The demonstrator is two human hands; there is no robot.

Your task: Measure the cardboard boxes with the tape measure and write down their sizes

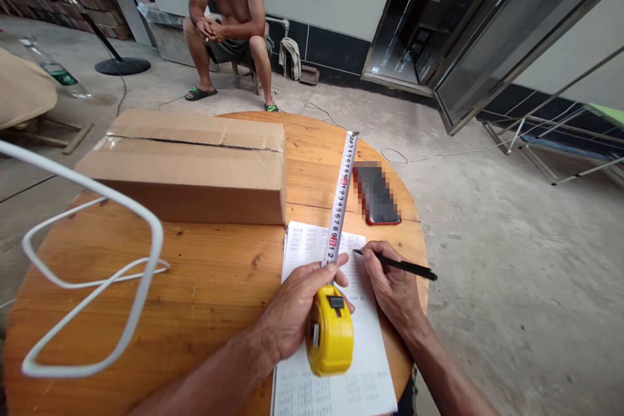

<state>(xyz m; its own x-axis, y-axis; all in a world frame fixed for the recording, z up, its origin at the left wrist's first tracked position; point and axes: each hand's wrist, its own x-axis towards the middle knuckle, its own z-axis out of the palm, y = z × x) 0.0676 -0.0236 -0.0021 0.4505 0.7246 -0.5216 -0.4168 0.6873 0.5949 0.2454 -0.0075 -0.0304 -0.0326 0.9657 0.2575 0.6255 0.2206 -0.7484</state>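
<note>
Now gripping one yellow plastic tape measure point(330, 338) at lower centre with the left hand point(295, 305), pinching its drawn-out steel blade point(340, 201)! Pinching one slim black pen point(412, 267) with the right hand point(396, 286), above one white paper pad point(373, 344): part-written, top and bottom, apparently unfinished. Farther out: one brown cardboard box point(195, 169), upper left, one red-edged dark phone point(380, 195), one round wooden counter point(195, 286).

The left hand point(292, 305) was bare, broad across the back, with a sturdy thumb and slimmer fingers. It narrowed to a bare wrist, and the left forearm point(214, 370) was uncovered as far as the view showed, thickening away from the wrist. The right hand point(397, 296) was bare too, with rounded knuckles, and the right forearm point(448, 367) was likewise uncovered, lean and evenly widening. Fingernails were too small to make out clearly.
</note>
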